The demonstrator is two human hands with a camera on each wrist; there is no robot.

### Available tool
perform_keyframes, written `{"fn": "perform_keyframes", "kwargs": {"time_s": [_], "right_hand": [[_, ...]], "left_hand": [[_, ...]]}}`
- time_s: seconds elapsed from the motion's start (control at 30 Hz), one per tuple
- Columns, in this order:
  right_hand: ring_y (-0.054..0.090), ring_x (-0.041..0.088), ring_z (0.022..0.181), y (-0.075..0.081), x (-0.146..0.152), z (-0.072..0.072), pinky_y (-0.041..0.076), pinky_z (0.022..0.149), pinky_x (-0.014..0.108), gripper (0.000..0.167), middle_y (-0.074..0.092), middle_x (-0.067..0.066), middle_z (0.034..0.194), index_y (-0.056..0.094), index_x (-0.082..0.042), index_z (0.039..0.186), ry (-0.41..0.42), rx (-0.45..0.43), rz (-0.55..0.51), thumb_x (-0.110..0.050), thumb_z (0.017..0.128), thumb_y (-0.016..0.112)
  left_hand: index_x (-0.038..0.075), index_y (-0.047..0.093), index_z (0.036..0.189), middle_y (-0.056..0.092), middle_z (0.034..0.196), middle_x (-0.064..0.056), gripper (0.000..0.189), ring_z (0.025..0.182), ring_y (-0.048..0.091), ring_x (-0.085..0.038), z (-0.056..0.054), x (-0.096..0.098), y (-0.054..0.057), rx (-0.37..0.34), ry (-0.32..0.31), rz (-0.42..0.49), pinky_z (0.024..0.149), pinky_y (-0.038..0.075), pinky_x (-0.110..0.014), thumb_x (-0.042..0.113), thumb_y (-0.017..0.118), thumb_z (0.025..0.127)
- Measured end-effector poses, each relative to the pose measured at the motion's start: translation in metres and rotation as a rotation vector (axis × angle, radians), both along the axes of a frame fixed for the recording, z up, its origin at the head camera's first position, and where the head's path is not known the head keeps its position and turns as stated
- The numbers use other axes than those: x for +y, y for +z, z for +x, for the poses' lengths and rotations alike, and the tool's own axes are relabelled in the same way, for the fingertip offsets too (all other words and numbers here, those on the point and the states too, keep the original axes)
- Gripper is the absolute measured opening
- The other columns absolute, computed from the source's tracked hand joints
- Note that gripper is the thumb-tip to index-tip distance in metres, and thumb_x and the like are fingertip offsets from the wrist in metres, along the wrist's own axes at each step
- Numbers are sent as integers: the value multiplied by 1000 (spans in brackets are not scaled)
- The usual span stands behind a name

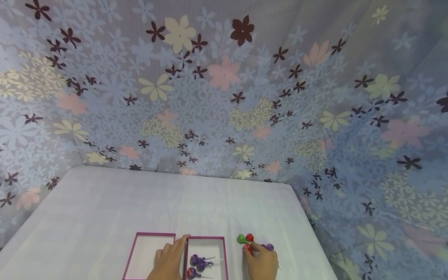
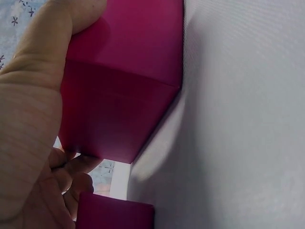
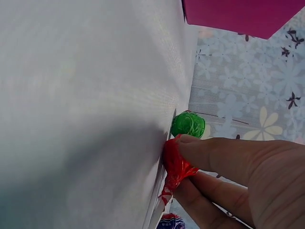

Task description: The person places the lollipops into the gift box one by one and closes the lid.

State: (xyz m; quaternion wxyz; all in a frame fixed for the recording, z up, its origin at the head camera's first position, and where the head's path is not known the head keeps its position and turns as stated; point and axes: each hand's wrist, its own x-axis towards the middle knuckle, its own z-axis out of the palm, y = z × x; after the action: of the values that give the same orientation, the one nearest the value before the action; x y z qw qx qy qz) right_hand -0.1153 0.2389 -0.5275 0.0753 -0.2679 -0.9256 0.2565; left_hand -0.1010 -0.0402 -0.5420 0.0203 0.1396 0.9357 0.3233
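My left hand (image 1: 170, 259) lies between two open boxes and holds the right-hand box (image 1: 225, 259) at its left side. In the left wrist view, the thumb (image 2: 86, 14) presses that box's magenta outer wall, with curled fingers farther along. Several purple-wrapped lollipops (image 1: 202, 266) lie inside it. Right of this box, my right hand (image 1: 261, 262) pinches a red-wrapped lollipop (image 3: 177, 160) between thumb and fingers, close to the tabletop. Just beyond the fingertips are a green lollipop (image 1: 241, 238) and another red lollipop (image 1: 249, 237); a purple lollipop (image 1: 269, 247) shows beside the hand.
The left-hand box (image 1: 136, 251), white inside with a magenta rim, stands left of my left hand. A white cloth covers the table (image 1: 168, 202). Flower-printed curtain (image 1: 210, 97) hangs behind the table's far edge and along its right side.
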Motion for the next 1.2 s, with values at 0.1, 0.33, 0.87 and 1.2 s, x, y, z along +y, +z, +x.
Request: {"fn": "perform_keyframes", "kwargs": {"time_s": [0.1, 0.33, 0.87, 1.2], "right_hand": [[57, 39, 100, 1, -2, 0, 43, 93, 59, 39, 74, 9, 92, 77, -5, 111, -12, -16, -6, -24, 77, 86], [56, 34, 92, 2, -4, -2, 43, 87, 55, 35, 74, 7, 85, 79, -6, 104, -10, 48, 6, -22, 74, 88], [44, 13, 71, 26, -38, 5, 35, 69, 34, 27, 77, -2, 80, 83, -19, 84, 151, 448, 121, -22, 61, 96], [44, 8, 73, 39, -58, 8, 33, 76, 34, 27, 76, -13, 81, 81, -25, 84, 285, 467, 72, -24, 61, 96]], "left_hand": [[6, 41, 147, 57, 136, -12, 132, 89, 44, -18, 1, 1, -1, 11, 3, -3, 70, 31, -36, 60, 94, 39], [6, 42, 147, 58, 136, -12, 132, 89, 44, -19, 0, 0, 0, 29, 11, -16, 69, 30, -35, 60, 94, 38], [7, 39, 148, 57, 135, -12, 130, 90, 45, -21, -2, -2, -2, -11, -2, -27, 70, 33, -40, 65, 91, 45], [6, 40, 147, 57, 135, -12, 128, 91, 46, -22, -2, 0, -2, -7, 6, -22, 71, 34, -40, 59, 94, 44]]}}
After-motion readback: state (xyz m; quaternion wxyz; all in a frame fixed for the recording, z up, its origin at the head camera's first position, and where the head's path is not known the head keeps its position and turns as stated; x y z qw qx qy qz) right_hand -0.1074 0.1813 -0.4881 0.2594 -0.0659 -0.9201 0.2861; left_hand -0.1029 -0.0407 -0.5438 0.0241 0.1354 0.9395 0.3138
